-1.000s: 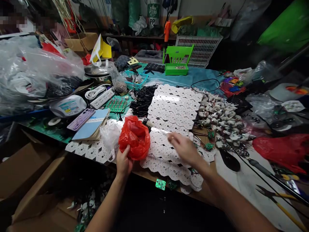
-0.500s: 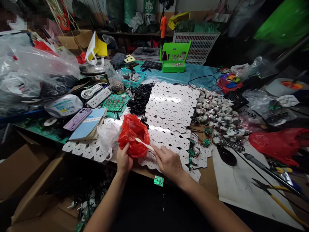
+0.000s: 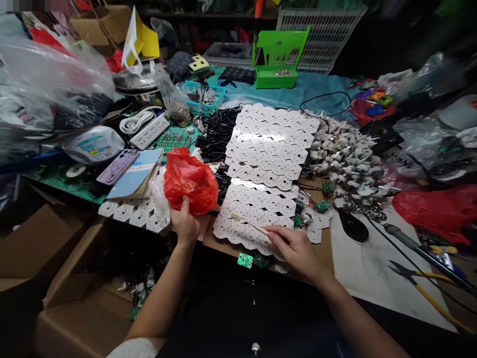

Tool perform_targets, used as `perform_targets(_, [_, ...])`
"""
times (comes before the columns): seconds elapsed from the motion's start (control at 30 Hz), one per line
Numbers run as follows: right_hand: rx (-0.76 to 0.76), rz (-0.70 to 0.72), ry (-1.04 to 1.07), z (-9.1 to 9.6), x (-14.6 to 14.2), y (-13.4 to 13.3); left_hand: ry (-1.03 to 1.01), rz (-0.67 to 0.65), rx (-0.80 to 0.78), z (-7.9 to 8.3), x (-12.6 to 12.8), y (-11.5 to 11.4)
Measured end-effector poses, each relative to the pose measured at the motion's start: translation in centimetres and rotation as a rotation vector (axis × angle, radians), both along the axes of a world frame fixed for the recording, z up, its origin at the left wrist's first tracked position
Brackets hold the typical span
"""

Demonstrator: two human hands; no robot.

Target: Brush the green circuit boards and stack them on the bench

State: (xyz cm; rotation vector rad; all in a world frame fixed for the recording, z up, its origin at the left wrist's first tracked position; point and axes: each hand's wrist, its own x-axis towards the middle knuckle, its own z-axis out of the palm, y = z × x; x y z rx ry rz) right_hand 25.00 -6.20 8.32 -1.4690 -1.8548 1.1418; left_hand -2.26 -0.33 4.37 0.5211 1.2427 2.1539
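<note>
My left hand [image 3: 184, 222] grips the near edge of a red plastic bag [image 3: 191, 181], its thumb on top. The bag's contents are hidden. Between the thumb and fingers of my right hand [image 3: 296, 248] is the handle of a white toothbrush [image 3: 249, 223]. Its bristle head is over the lower stack of white perforated board sheets [image 3: 257, 199]; I cannot tell whether it touches them. Another stack of white sheets [image 3: 272, 144] overlaps the far part. A small green circuit board [image 3: 245, 260] sits at the near edge, in front of the sheets.
White wired parts [image 3: 346, 154] are heaped right of the sheets. Yellow-handled pliers [image 3: 425, 283] and a soldering iron [image 3: 406, 241] lie at the right. A blue notebook [image 3: 136, 171] and a purple phone [image 3: 118, 166] are at the left, above a cardboard box [image 3: 82, 318].
My left hand has moved the red bag left, away from the brush. My right hand has drawn the toothbrush right, from the bag to over the white sheets. The view has tilted down.
</note>
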Motion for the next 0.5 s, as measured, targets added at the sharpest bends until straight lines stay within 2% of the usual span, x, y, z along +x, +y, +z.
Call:
perform_targets(0.17, [0.165, 0.151, -0.101, -0.4, -0.4, -1.6, -0.088, -0.151, -0.122, -1.8, 1.6, -0.6])
perform_targets(0.37, [0.404, 0.178, -0.375, -0.6, -1.6, -1.9, 0.008, -0.193, -0.146, -3.7, 1.9, -0.8])
perform_targets(0.5, [0.369, 0.247, -0.347, -0.6, -1.2, -2.1, 0.04, -0.192, -0.154, -4.2, 1.7, -0.8])
